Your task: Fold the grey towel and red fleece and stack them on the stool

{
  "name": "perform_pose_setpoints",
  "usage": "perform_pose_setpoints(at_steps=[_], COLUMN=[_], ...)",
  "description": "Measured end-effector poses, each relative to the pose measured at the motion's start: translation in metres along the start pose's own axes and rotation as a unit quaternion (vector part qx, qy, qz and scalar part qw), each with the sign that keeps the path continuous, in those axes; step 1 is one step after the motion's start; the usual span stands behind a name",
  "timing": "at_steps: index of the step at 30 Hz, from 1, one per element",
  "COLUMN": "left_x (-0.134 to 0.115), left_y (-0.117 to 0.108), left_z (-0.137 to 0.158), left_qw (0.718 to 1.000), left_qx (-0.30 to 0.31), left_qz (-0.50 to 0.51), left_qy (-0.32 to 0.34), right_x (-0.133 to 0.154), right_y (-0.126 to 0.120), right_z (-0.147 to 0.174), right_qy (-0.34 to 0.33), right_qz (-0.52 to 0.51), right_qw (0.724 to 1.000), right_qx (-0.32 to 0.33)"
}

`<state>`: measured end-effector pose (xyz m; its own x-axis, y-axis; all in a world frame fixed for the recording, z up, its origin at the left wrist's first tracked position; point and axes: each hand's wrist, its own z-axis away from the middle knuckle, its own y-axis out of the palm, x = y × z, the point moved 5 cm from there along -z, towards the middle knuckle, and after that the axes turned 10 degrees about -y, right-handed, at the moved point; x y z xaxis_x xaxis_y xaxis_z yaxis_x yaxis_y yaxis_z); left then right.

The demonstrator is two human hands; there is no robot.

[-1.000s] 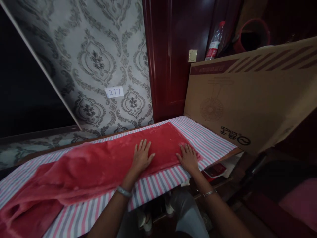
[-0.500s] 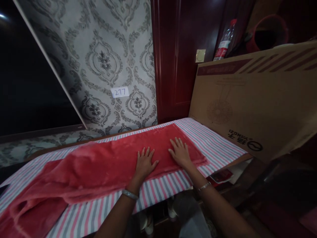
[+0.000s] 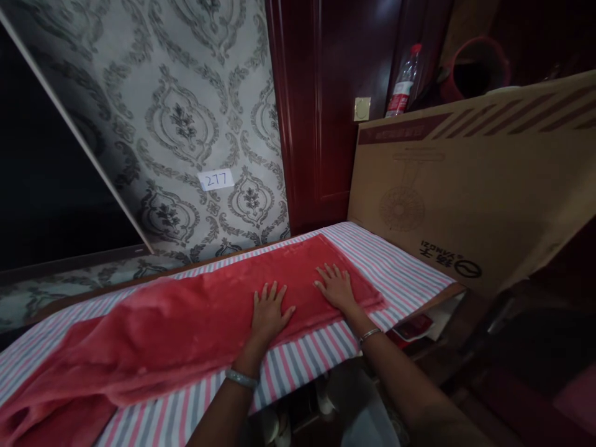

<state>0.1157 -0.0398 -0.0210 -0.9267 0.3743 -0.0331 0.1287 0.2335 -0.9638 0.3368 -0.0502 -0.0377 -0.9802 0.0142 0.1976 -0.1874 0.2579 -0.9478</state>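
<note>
The left hand (image 3: 269,315) is showing bare, and a thick, rounded, grey-silver bangle (image 3: 241,378) is circling its wrist, the surface looking faintly mottled. The right hand (image 3: 336,287) is also showing bare; a slimmer silver bracelet (image 3: 370,335) is ringing that wrist and catching a little light. Both forearms (image 3: 406,379) are showing bare. Lower down, what is looking like a pale greyish trouser leg (image 3: 370,423) is appearing, too dim for detail.
</note>
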Motion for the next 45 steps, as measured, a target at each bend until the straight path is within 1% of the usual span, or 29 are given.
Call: perform_pose_setpoints(at_steps=[7, 10, 13, 16, 20, 23, 28, 31, 33, 35, 37, 41, 45], left_x=[0.002, 0.011, 0.032, 0.062, 0.098, 0.115, 0.138, 0.158, 0.170, 0.181, 0.190, 0.202, 0.207], left_y=[-0.002, -0.005, -0.010, -0.017, -0.022, -0.024, -0.035, -0.049, -0.058, -0.064, -0.067, -0.065, -0.065], left_z=[0.008, 0.016, 0.030, 0.051, 0.081, 0.095, 0.101, 0.109, 0.118, 0.131, 0.144, 0.166, 0.173], left_qw=[1.000, 0.998, 0.995, 0.989, 0.977, 0.973, 0.975, 0.977, 0.981, 0.983, 0.985, 0.991, 0.994], left_qx=[0.021, 0.045, 0.071, 0.080, 0.071, 0.058, 0.052, 0.008, -0.029, -0.051, -0.052, -0.026, -0.022], left_qz=[0.011, 0.006, -0.007, -0.022, -0.048, -0.060, -0.037, -0.011, 0.009, 0.019, 0.013, -0.011, -0.024], left_qy=[-0.015, -0.038, -0.071, -0.122, -0.194, -0.217, -0.212, -0.211, -0.194, -0.175, -0.161, -0.129, -0.102], right_x=[-0.004, -0.007, -0.010, -0.013, -0.013, -0.012, -0.013, -0.015, -0.017, -0.019, -0.021, -0.021, -0.021], right_y=[0.002, 0.004, 0.009, 0.013, 0.013, 0.012, 0.011, 0.012, 0.015, 0.018, 0.020, 0.021, 0.020], right_z=[0.001, 0.003, 0.004, 0.005, 0.007, 0.008, 0.010, 0.010, 0.010, 0.009, 0.009, 0.009, 0.009], right_qy=[-0.005, -0.010, -0.016, -0.016, -0.022, -0.020, -0.020, -0.020, -0.023, -0.025, -0.028, -0.033, -0.033], right_qz=[0.016, 0.036, 0.048, 0.047, 0.045, 0.047, 0.045, 0.041, 0.040, 0.037, 0.032, 0.025, 0.017], right_qw=[1.000, 0.999, 0.999, 0.999, 0.999, 0.999, 0.999, 0.999, 0.999, 0.999, 0.999, 0.999, 0.999], right_qx=[0.006, 0.002, -0.002, -0.005, -0.014, -0.010, -0.006, -0.004, -0.002, 0.000, -0.003, -0.006, -0.001])
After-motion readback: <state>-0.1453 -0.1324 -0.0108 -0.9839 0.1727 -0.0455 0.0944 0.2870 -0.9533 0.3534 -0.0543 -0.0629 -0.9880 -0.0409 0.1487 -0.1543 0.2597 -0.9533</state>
